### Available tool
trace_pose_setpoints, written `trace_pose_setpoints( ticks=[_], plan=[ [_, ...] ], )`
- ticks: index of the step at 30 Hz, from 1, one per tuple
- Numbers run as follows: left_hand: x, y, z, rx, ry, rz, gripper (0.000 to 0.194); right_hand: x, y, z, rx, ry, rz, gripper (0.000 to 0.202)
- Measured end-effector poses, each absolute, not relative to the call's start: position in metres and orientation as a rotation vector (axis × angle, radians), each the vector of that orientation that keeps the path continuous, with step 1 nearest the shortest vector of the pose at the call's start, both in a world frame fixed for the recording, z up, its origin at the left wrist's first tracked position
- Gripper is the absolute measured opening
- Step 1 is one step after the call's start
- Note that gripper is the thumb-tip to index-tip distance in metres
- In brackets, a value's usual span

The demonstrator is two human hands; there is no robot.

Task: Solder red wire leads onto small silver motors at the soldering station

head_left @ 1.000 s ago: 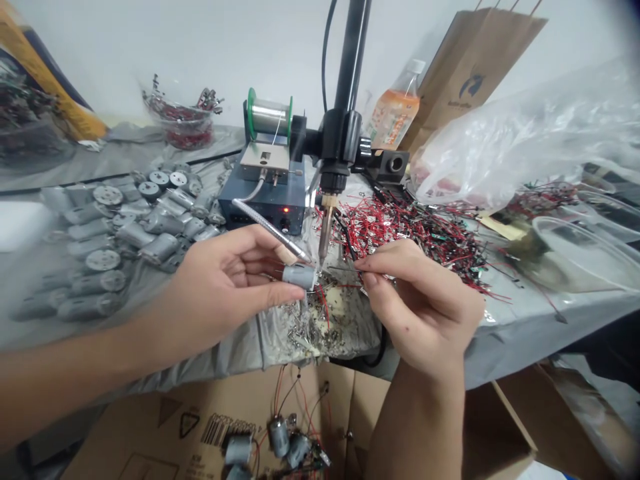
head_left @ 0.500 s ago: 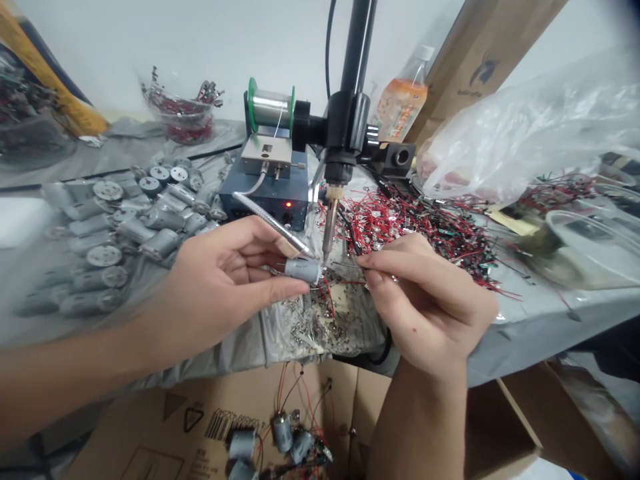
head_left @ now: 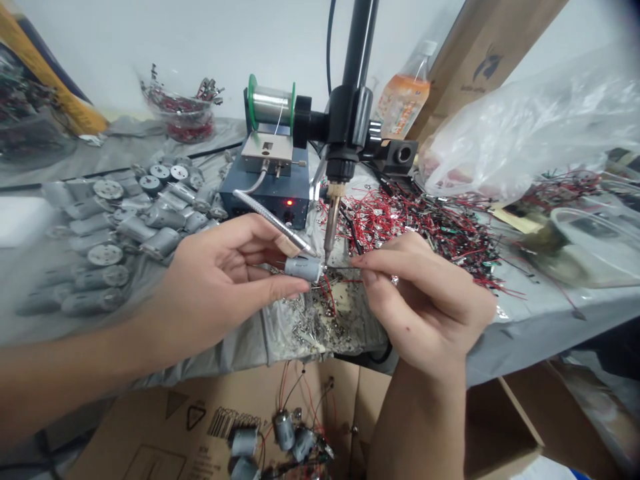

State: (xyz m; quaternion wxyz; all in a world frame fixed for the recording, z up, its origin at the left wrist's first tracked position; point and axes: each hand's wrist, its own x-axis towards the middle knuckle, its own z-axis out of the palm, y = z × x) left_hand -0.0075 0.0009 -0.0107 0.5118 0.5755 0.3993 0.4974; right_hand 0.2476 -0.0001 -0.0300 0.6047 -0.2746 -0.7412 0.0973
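Your left hand (head_left: 213, 287) holds a motor (head_left: 303, 269) between thumb and fingers, its terminal end facing your right hand (head_left: 425, 303). That one pinches a dark wire (head_left: 343, 268), its end at the terminals; whether they touch, you cannot tell. Just above the motor, between your hands, the iron (head_left: 330, 233) points down, with the feed tube (head_left: 270, 219) slanting over your left fingers. Beyond that hand stands the spool (head_left: 271, 107); left of it, loose motors (head_left: 135, 230) cover the counter (head_left: 520, 327). Past your right hand lie heaped wires (head_left: 380, 217).
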Motion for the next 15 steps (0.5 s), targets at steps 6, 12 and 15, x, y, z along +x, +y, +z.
trace_pose_setpoints(
  ticks=[6, 12, 15],
  plan=[
    [-0.0086, -0.0006, -0.0106, 1.386, 0.984, 1.192, 0.034, 0.2476, 0.0002, -0.0325, -0.656, -1.701, 0.235, 0.025],
    [-0.0087, -0.0012, -0.0088, 1.392, 1.010, 1.197, 0.034, 0.2481, -0.0011, -0.0318, -0.654, -1.708, 0.237, 0.026],
    [-0.0090, -0.0010, -0.0083, 1.402, 1.021, 1.190, 0.034, 0.2486, -0.0017, -0.0313, -0.654, -1.707, 0.247, 0.026]
  ],
)
